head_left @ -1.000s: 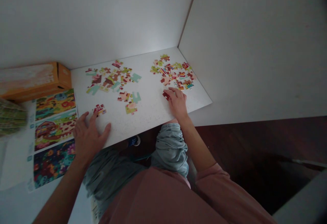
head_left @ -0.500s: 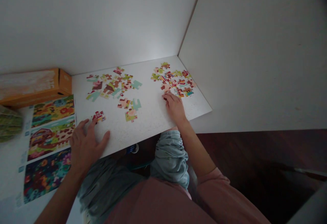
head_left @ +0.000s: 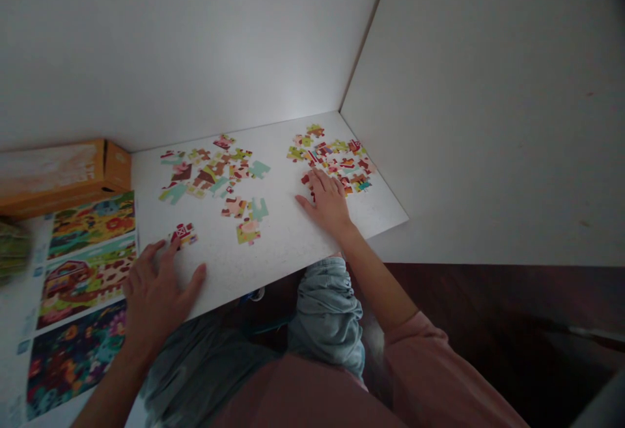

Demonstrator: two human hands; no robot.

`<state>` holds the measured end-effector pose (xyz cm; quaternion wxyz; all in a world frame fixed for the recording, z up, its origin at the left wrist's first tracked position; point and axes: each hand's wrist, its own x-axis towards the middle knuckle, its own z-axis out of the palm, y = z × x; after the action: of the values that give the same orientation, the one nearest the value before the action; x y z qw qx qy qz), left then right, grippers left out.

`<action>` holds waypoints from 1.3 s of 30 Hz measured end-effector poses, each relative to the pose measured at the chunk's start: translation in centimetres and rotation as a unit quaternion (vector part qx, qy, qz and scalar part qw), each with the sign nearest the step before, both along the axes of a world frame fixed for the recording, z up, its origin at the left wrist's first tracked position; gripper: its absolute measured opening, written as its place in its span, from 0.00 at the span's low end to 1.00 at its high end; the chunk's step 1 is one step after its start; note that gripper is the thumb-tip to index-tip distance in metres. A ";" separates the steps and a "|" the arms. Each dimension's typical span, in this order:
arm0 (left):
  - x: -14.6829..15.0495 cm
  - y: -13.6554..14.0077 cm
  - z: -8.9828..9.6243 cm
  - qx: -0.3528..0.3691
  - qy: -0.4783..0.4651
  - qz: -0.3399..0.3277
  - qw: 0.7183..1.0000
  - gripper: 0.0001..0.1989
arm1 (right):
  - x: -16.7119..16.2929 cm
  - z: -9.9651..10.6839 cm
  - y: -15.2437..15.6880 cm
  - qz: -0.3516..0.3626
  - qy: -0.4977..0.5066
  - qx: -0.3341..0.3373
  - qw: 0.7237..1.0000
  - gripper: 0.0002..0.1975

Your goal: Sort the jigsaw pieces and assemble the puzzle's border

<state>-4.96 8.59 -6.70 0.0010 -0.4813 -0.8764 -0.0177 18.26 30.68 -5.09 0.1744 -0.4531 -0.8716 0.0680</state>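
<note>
My left hand (head_left: 159, 291) rests on the white table with its fingers spread. Its index fingertip touches a small joined group of red barn puzzle pieces (head_left: 184, 234). Over at the right, my right hand (head_left: 328, 203) lies open, fingers stretched across the near edge of a heap of loose puzzle pieces (head_left: 336, 148) and hiding some of them. Between the hands sits a smaller cluster of pink, green and pale blue puzzle pieces (head_left: 249, 229). Farther back spreads another group of loose puzzle pieces (head_left: 209, 171).
A printed picture sheet (head_left: 88, 271) with three scenes lies at the left, the middle one showing a barn. Behind it stands an orange box (head_left: 117, 167), with a blurred green object (head_left: 12, 249) at the edge. White walls (head_left: 463, 122) bound the table's back and right.
My right hand has gone from curled fingers at the heap's near edge to fingers spread over the pieces. My left hand stays by the barn pieces; the view has shifted slightly.
</note>
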 end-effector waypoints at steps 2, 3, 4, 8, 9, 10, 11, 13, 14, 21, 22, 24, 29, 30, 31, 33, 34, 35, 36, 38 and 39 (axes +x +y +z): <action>0.0 0.0 0.0 -0.003 0.003 0.001 1.000 0.33 | -0.6 0.1 1.0 -0.020 -0.006 0.002 1.000 0.23; 0.0 0.0 0.0 -0.004 0.004 0.002 1.000 0.32 | -1.0 0.0 1.4 -0.026 -0.009 0.002 1.000 0.23; -0.1 0.1 0.0 -0.003 0.005 0.002 1.000 0.32 | -1.3 -0.1 1.6 -0.027 -0.009 0.003 1.000 0.23; -0.1 0.1 -0.1 0.007 -0.005 0.000 1.000 0.33 | -1.9 -1.1 1.7 0.018 0.024 0.025 0.999 0.23; -0.1 0.1 -0.1 0.009 -0.008 -0.002 1.000 0.34 | -1.8 -1.2 2.0 0.030 0.033 0.032 0.998 0.22; -0.1 0.2 -0.1 0.011 -0.010 -0.003 1.000 0.34 | -1.5 -1.3 2.6 0.035 0.042 0.038 0.998 0.21; -0.1 0.2 -0.1 0.013 -0.011 -0.004 1.000 0.34 | -1.3 -1.4 3.5 0.030 0.049 0.044 0.997 0.20; -0.1 0.2 0.0 0.017 -0.013 -0.004 1.000 0.34 | -0.7 -1.5 6.0 -0.015 0.062 0.054 0.996 0.19; -0.1 0.2 0.0 0.018 -0.014 -0.004 1.000 0.34 | -0.4 -1.6 7.4 -0.045 0.066 0.059 0.995 0.20; -0.2 0.2 0.1 0.011 -0.023 0.004 1.000 0.34 | -0.3 -3.0 13.1 -0.065 0.026 0.019 0.997 0.24; -0.3 0.1 0.1 0.011 -0.022 0.003 1.000 0.34 | -0.4 -3.1 13.2 -0.060 0.027 0.015 0.998 0.24; -0.3 0.1 0.1 0.011 -0.018 0.003 1.000 0.34 | -0.6 -3.2 13.3 -0.047 0.029 0.008 0.998 0.23; -0.2 0.0 0.3 0.018 -0.023 0.002 1.000 0.33 | -0.8 -2.5 12.9 -0.004 0.036 -0.036 0.999 0.21; -0.2 -0.1 0.4 0.022 -0.029 0.001 0.999 0.32 | -0.9 -2.2 12.6 0.000 0.045 -0.044 0.998 0.20; -0.1 -0.2 0.4 0.027 -0.034 0.000 0.999 0.32 | -0.9 -1.9 12.2 0.002 0.059 -0.053 0.997 0.20; -0.1 -0.3 0.6 0.036 -0.042 0.000 0.998 0.32 | -1.1 -1.0 11.1 0.015 0.104 -0.075 0.992 0.19; -0.1 -0.3 0.6 0.039 -0.045 -0.001 0.998 0.32 | -1.2 -0.5 10.5 0.026 0.133 -0.091 0.987 0.19; -0.1 -0.4 0.6 0.041 -0.047 -0.001 0.998 0.32 | -1.3 0.2 9.7 0.040 0.163 -0.107 0.980 0.18; -0.1 -0.4 0.7 0.042 -0.049 -0.002 0.998 0.33 | -1.5 0.8 8.8 0.057 0.194 -0.124 0.972 0.17; 0.1 -0.5 0.9 0.046 -0.057 -0.001 0.997 0.33 | -2.1 2.2 6.6 0.091 0.247 -0.159 0.951 0.17; 0.2 -0.5 1.2 0.050 -0.063 0.000 0.997 0.33 | -2.4 2.8 5.3 0.109 0.265 -0.179 0.941 0.17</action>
<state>-4.76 8.06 -5.54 -0.0308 -0.4783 -0.8729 -0.0916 15.82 36.00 -2.27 0.3065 -0.3445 -0.8114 0.3593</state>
